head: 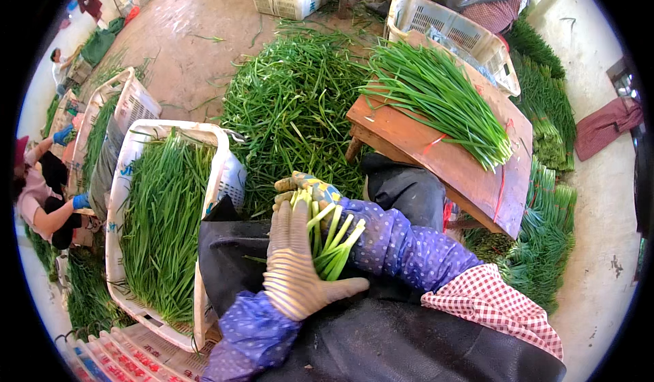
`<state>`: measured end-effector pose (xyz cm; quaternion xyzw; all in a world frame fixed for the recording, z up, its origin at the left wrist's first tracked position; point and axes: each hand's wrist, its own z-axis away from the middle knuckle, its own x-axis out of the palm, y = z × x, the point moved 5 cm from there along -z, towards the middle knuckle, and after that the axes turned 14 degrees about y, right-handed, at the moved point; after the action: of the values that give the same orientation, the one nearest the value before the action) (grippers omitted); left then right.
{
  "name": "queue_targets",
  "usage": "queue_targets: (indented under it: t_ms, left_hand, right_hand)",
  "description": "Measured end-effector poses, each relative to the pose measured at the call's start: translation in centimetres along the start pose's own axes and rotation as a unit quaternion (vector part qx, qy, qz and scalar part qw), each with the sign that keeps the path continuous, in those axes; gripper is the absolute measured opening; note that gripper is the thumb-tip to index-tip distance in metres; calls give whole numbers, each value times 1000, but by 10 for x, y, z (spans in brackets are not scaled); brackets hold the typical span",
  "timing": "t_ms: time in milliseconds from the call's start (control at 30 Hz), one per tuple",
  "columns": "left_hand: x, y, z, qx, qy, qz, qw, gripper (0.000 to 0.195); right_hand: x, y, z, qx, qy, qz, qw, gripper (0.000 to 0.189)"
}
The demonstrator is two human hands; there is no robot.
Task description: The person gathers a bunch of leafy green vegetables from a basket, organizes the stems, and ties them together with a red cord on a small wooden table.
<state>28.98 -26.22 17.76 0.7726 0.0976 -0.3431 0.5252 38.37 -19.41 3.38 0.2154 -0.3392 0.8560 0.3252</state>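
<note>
My left hand, in a beige striped glove, lies flat over a few garlic chive stalks above my lap. Its fingers are straight and its thumb sticks out to the right. Behind those fingers, my right hand wears a yellow-and-blue patterned glove and grips the stalks, whose pale cut ends point up and right. Part of its grip is hidden by the left hand. A black apron covers my lap. On a wooden bench to the right lies a larger bunch of garlic chives.
Left of my lap stands a white plastic crate packed with chives. A loose heap of leaves covers the floor ahead. Tied bundles line the right wall. Another crate stands behind the bench. A person in blue gloves works at far left.
</note>
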Motion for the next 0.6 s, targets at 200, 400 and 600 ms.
queue_targets:
  t_ms: [200, 400, 600]
  left_hand:
    - [-4, -25, 7, -66, 156, 48, 984, 116]
    - [6, -56, 13, -159, 103, 125, 974, 98]
    - [33, -31, 16, -174, 21, -181, 968, 88]
  right_hand:
    - [32, 0, 39, 19, -127, -85, 988, 62]
    - [27, -4, 75, -44, -197, -130, 971, 81]
    - [9, 7, 61, -203, -4, 32, 979, 58]
